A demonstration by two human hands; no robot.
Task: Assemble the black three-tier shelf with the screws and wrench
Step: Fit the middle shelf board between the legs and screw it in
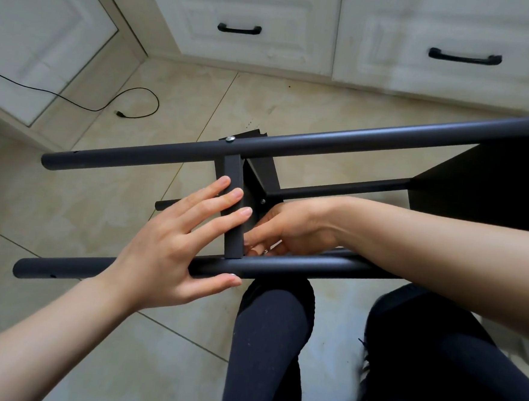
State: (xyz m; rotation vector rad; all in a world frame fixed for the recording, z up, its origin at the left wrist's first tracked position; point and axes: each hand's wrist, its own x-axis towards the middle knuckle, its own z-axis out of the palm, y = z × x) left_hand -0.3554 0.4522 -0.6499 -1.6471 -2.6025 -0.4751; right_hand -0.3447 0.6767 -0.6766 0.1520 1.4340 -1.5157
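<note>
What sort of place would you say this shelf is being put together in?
Probably a home kitchen floor: white cabinets with black drawer handles, beige floor tiles, and a loose black cable lying nearby.

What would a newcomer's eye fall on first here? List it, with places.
Two bare hands at centre frame work on a black shelf frame lying on its side across the tiled floor. The left hand lies flat against a short crossbar; the right hand reaches behind it. White cabinets stand behind.

shelf tubes (292,142): matt black painted metal, smooth. screw heads (230,139): bright bare metal. floor tiles (54,192): glossy beige, marbled. cabinet fronts (263,18): white, faintly scuffed, black handles (239,29).
</note>
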